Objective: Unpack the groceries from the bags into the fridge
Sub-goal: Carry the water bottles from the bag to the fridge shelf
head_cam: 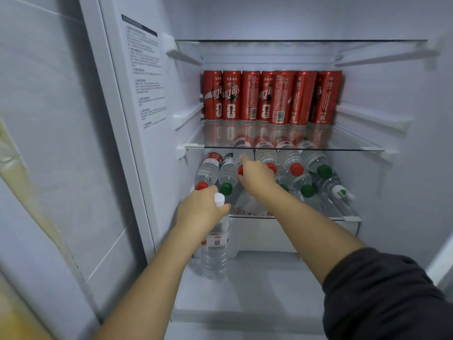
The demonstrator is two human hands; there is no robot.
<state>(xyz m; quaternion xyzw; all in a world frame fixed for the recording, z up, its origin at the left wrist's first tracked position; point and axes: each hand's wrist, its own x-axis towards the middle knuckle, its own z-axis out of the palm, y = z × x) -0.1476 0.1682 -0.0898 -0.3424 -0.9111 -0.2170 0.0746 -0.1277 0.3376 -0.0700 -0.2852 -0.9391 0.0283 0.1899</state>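
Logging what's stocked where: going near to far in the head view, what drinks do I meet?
White-capped bottle upright in the left hand → water bottles lying on the lower shelf → red cans at the back.

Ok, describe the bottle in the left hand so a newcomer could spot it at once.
In the open fridge, find the row of red cola cans on the glass shelf; below it, water bottles lie stacked on their sides. Just in front of that stack's left end, the left hand grips a clear water bottle: the only one upright, with an all-white cap.
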